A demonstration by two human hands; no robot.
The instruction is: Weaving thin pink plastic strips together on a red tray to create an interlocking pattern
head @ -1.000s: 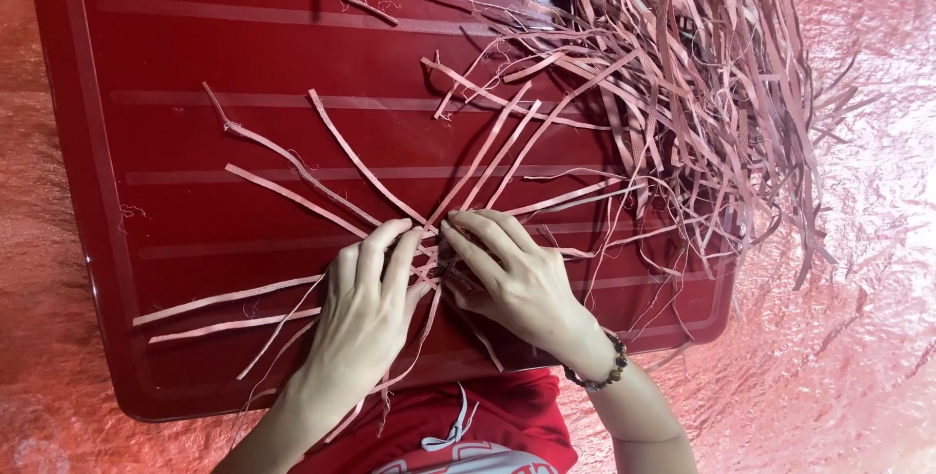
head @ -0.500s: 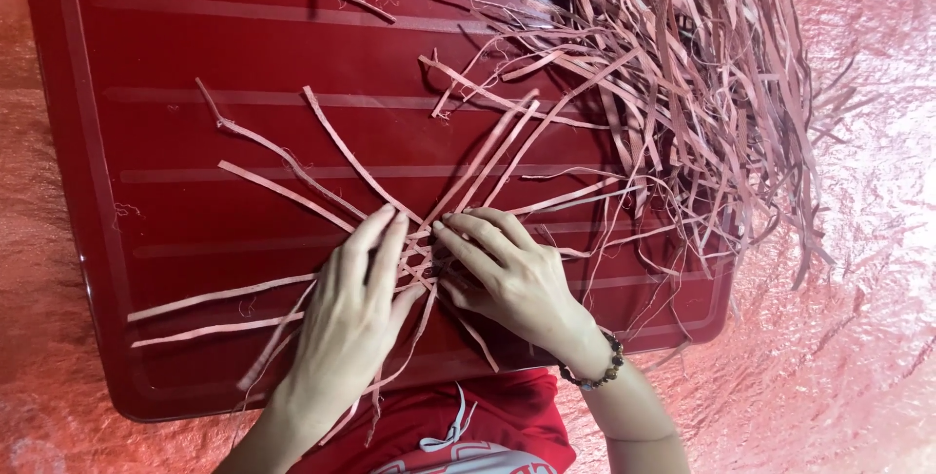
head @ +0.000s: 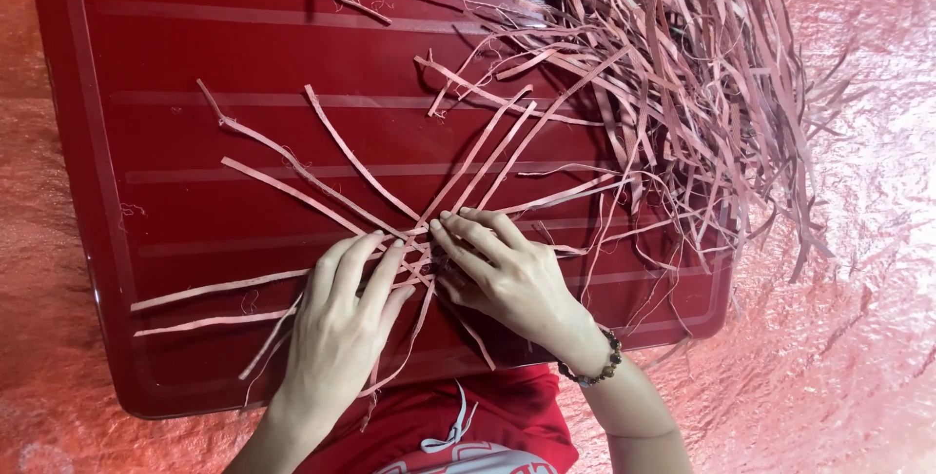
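Left hand [head: 341,323] is lying flat, fingers spread, pressing the crossed pink strips [head: 414,240] onto the red tray [head: 195,45]. Right hand [head: 507,274] is pinching their crossing (beaded bracelet [head: 590,362] at wrist); loose strip pile [head: 702,94] is lying beyond it.

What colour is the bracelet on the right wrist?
The beaded bracelet looks dark brown with some lighter amber beads, seen in the head view.

A dark bead bracelet [head: 591,365], a red shirt [head: 458,425] and crinkled pink sheeting [head: 858,318] underneath
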